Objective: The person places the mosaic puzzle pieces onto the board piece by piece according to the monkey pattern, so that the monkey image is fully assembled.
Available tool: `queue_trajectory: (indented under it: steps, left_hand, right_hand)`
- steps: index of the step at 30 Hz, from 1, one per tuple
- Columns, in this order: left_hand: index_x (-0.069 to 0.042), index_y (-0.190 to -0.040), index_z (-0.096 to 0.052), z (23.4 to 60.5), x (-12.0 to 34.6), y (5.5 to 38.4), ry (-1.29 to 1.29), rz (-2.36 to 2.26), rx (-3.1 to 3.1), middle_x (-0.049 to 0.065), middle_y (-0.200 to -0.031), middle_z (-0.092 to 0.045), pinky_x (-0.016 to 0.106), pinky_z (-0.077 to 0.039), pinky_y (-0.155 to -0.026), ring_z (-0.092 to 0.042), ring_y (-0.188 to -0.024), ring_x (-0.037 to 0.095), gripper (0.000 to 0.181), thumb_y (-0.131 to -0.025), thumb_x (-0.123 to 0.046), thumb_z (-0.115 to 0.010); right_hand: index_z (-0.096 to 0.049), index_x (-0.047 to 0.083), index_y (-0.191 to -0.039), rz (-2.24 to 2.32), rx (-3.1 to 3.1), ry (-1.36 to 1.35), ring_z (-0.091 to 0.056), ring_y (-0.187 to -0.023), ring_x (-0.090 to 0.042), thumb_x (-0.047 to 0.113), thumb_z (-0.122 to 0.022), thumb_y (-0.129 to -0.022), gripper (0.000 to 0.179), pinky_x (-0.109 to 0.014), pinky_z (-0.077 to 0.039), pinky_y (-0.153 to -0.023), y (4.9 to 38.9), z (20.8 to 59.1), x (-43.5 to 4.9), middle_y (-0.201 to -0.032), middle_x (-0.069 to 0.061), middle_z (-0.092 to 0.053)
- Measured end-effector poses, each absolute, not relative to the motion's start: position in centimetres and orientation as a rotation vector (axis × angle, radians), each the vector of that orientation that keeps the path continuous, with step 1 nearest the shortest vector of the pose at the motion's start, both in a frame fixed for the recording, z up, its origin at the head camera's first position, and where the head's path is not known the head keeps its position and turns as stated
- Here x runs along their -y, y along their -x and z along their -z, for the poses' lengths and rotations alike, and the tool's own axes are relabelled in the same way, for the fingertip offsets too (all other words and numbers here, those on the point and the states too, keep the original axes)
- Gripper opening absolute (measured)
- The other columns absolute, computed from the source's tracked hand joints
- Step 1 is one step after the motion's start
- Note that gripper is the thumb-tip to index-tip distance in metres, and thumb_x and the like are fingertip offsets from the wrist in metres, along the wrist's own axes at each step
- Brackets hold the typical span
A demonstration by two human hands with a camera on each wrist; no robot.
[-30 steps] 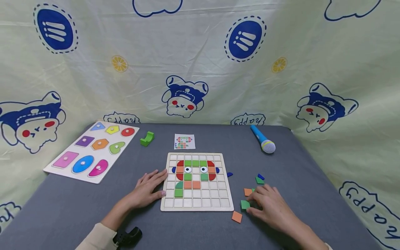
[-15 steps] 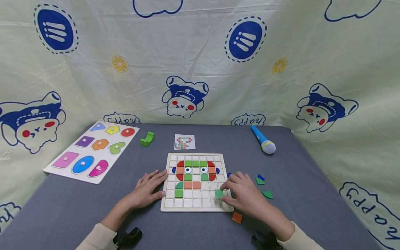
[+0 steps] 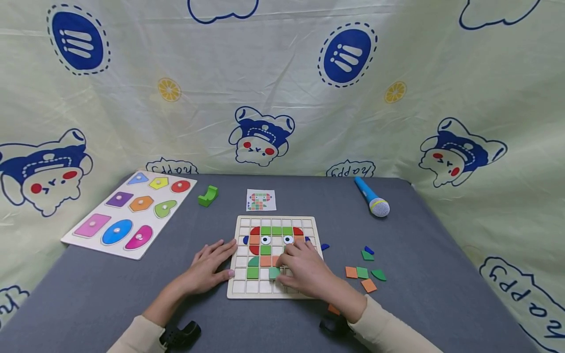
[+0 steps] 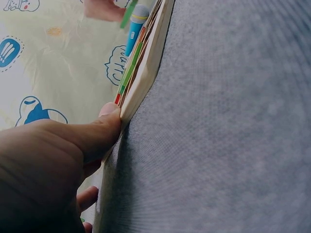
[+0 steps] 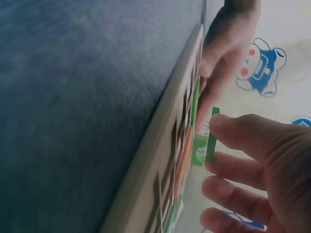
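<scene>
A square wooden grid board lies on the table with red, green, orange and blue tiles and two eye tiles set in it. My right hand pinches a green square tile between thumb and finger over the lower middle of the board. In the right wrist view that green tile is seen edge-on, held above the board's surface. My left hand touches the board's left edge, fingers spread, with its thumb and fingertips against the frame. The left wrist view shows the left thumb at the board's rim.
Loose orange tiles, green tiles and blue pieces lie right of the board. A small pattern card and a green curved block lie behind it. A toy microphone is at back right, a shape puzzle at left.
My right hand has picked the green square tile from the loose pieces and carried it leftward over the board. The left hand stays at the board's edge.
</scene>
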State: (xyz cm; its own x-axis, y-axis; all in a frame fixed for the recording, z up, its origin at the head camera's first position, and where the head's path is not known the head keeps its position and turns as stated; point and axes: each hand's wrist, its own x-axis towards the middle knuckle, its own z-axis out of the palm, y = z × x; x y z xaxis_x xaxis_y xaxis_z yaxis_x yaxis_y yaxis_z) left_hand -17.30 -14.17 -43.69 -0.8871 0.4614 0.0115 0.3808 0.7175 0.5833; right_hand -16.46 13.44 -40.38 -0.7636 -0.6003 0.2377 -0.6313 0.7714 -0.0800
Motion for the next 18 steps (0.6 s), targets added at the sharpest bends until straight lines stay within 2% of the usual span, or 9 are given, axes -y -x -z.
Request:
queue_trajectory:
  steps: [18]
  left_hand:
    - [-0.01,-0.147,-0.034,43.8,14.2,17.3,-0.685,-0.894,-2.792,0.007,-0.155,-0.031,0.065,-0.008,-0.11,-0.019,-0.144,0.039,0.065,-0.091,-0.031,-0.06]
  right_hand:
    - [-0.07,0.023,-0.081,-0.16,2.787,-0.996,-0.039,-0.077,-0.012,0.038,-0.074,-0.076,0.017,-0.029,-0.031,-0.072,17.5,41.1,-11.2,-0.08,0.007,-0.055]
